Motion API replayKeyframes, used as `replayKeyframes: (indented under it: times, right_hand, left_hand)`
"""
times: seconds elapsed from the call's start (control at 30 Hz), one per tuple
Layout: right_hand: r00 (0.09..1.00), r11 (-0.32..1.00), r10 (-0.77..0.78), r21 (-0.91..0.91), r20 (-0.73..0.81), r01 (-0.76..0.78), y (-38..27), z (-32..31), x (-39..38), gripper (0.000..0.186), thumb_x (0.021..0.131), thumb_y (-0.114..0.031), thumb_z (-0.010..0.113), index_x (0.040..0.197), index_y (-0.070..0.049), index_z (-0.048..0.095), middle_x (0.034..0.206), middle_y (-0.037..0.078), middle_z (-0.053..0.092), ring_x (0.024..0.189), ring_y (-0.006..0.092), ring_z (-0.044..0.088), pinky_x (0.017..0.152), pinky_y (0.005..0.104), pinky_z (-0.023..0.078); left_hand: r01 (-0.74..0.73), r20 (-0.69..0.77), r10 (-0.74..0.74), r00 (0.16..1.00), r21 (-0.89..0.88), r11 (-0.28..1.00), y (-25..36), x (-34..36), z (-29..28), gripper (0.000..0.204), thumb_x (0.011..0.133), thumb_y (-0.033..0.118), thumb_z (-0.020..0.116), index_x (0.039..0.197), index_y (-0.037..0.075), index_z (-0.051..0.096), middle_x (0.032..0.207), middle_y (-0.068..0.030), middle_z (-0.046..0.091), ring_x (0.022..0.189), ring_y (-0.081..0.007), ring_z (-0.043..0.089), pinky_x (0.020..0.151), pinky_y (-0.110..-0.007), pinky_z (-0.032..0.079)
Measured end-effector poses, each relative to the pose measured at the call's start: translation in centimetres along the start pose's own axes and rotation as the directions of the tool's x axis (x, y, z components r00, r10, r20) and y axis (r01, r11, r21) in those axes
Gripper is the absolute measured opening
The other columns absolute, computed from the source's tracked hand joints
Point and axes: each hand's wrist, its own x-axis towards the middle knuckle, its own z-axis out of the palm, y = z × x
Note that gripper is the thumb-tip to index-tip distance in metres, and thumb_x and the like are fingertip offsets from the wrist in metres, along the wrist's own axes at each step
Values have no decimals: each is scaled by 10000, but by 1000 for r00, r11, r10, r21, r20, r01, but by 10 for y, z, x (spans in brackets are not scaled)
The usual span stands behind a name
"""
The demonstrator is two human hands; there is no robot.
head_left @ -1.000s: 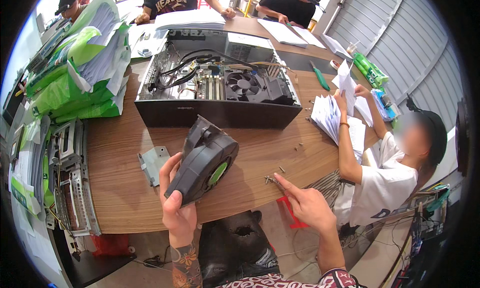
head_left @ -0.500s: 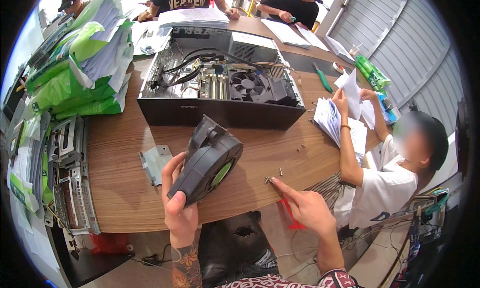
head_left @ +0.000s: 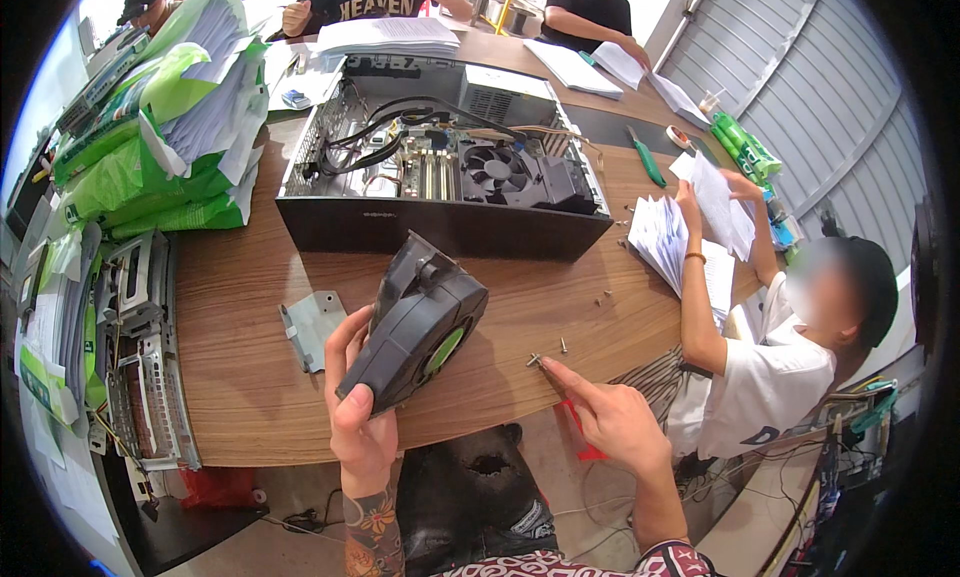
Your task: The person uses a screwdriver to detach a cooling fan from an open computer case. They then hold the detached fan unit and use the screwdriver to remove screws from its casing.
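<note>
My left hand (head_left: 360, 432) grips a black blower fan (head_left: 415, 327) by its lower end and left side, holding it tilted over the near part of the table. A green round centre shows on the fan's right face. Close to the table's front edge, my right hand (head_left: 620, 427) stretches out its index finger and touches the small screws (head_left: 534, 360), the other fingers curled with nothing seen in them. One more screw (head_left: 563, 345) lies just beyond that fingertip. A bent metal plate (head_left: 313, 327) rests left of the fan.
Beyond the fan sits an opened computer case (head_left: 440, 222) with cables and a cooler inside. Green-wrapped paper stacks (head_left: 150, 167) and metal drive frames (head_left: 140, 357) line the left. Green-handled cutters (head_left: 648, 165) lie at right. A person (head_left: 770, 347) handles papers there; others work across the table.
My left hand and the fan stay nearly still. My right fingertip remains at the screws. The person at right turns a sheet, and the people across the table have shifted their arms.
</note>
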Motion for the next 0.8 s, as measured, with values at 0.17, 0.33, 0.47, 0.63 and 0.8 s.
replayKeyframes:
  times: [0.17,0.33,0.47,0.63,0.8]
  right_hand:
    - [998,999,-25,28,-57,26,3,2,-1,567,889,-91,534,1422,-271,465,681,213,611,639,394,622,611,458,506]
    - [996,998,-29,48,-79,33,3,2,-1,577,884,-81,540,1423,-272,463,693,213,615,633,393,619,599,457,501]
    - [992,997,-55,48,-115,61,6,5,-1,581,885,-77,541,1426,-271,460,682,209,610,624,393,616,591,456,495]
    - [992,996,-58,65,-111,66,5,2,-1,585,882,-73,544,1429,-262,457,678,215,607,627,397,615,593,456,496]
    - [993,996,-46,70,-111,54,4,4,-1,593,878,-83,551,1436,-257,448,656,220,596,619,402,610,593,462,495]
  left_hand:
    - [7,1,-7,1000,1,1000,0,0,-1,829,756,443,568,1427,10,347,1357,-182,480,1276,-291,477,1088,-414,352]
    - [1,3,-1,1000,-7,1000,1,0,1,825,758,435,571,1428,8,345,1358,-185,485,1279,-289,476,1093,-412,349]
    - [3,-19,-4,1000,-26,1000,0,0,2,829,742,427,577,1411,-11,355,1360,-214,455,1277,-296,459,1094,-406,335]
    - [6,-1,-6,1000,-23,1000,1,0,0,828,757,428,582,1428,4,344,1366,-188,479,1285,-291,474,1102,-411,344]
    - [7,6,-7,1000,-23,1000,0,-1,0,825,761,428,577,1427,2,342,1365,-184,479,1282,-289,475,1098,-408,346]
